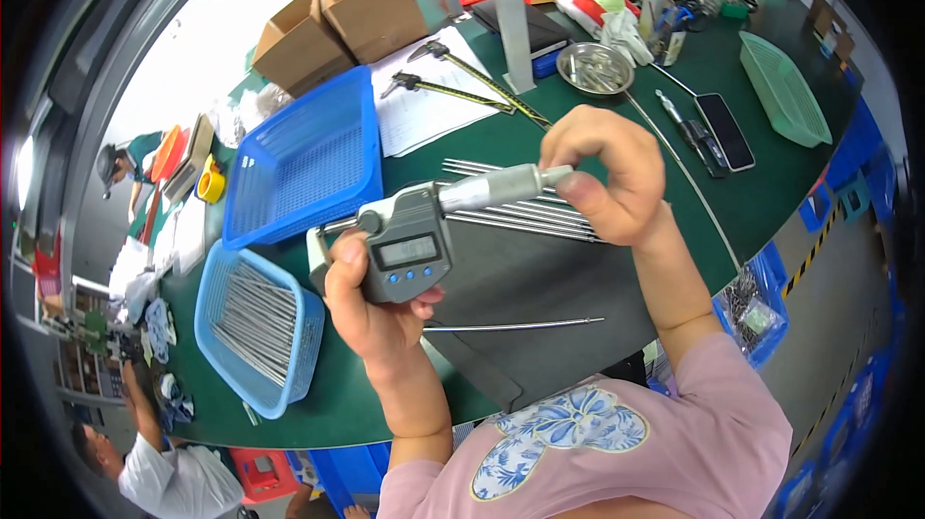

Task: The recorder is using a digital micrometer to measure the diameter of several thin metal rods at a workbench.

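Observation:
My left hand (371, 302) is wrapped round the frame of a digital micrometer (409, 247), which has a small screen and blue buttons. The thumb and fingers of my right hand (612, 177) pinch the end knob of its barrel. The micrometer is held up over a dark grey mat (568, 288). Several thin metal rods (540, 215) lie side by side on the mat, partly hidden behind the micrometer. Nearer to me, a single thin rod (520, 325) runs rightward from beside my left hand; whether my fingers touch it I cannot tell.
Left of the mat, a light blue basket (310, 346) holds many metal rods. Behind it stands a blue basket (361, 167). Two calipers (462, 85) lie on paper sheets. Farther right are a metal bowl (595, 69), a phone (725, 132) and a green basket (785, 90). Other people are at left.

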Available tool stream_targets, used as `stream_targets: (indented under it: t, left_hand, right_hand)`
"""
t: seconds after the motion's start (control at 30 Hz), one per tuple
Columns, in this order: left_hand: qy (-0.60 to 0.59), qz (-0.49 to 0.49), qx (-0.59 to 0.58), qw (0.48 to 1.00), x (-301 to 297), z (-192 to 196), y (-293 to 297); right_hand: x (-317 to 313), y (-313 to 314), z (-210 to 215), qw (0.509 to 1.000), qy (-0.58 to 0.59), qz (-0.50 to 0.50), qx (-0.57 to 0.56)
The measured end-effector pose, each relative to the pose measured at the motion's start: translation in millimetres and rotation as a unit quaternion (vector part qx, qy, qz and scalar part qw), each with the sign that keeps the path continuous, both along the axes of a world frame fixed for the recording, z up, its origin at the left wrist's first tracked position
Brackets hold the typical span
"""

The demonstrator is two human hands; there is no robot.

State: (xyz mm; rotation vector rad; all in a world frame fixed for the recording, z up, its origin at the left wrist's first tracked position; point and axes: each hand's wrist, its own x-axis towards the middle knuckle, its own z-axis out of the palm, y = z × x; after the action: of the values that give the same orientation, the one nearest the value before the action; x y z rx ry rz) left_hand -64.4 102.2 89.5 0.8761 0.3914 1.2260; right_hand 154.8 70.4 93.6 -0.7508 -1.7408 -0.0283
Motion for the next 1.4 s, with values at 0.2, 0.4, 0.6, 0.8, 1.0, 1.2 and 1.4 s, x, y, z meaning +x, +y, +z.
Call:
stream_targets:
  t: [0.2, 0.4, 0.6, 0.8, 1.0, 1.2, 1.4]
  left_hand:
    - [-0.001, -0.004, 0.007, 1.0, 2, 0, -2]
    - [0.046, 0.037, 0.002, 0.998, 5, 0, -6]
    - [0.0, 0.008, -0.003, 1.0, 0, 0, -4]
    - [0.01, 0.02, -0.001, 1.0, 3, 0, -4]
    - [0.016, 0.016, -0.011, 1.0, 10, -1, -3]
    - [0.036, 0.056, -0.03, 0.997, 4, 6, -11]
    - [0.057, 0.016, 0.016, 0.998, 9, 2, -10]
  right_hand:
    - [-12, 2, 2, 0.997, 0.076, 0.015, 0.007]
    - [2, 2, -4, 0.998, 0.055, 0.029, -0.007]
    - [-1, -1, 1, 0.999, 0.029, 0.034, -0.008]
    - [-4, 5, -2, 0.999, 0.023, 0.028, 0.014]
    - [17, 2, -6, 1.0, -0.014, 0.015, -0.021]
    - [-4, 7, -1, 0.997, 0.056, 0.05, 0.011]
    - [-19, 2, 1, 0.986, 0.168, 0.013, 0.02]
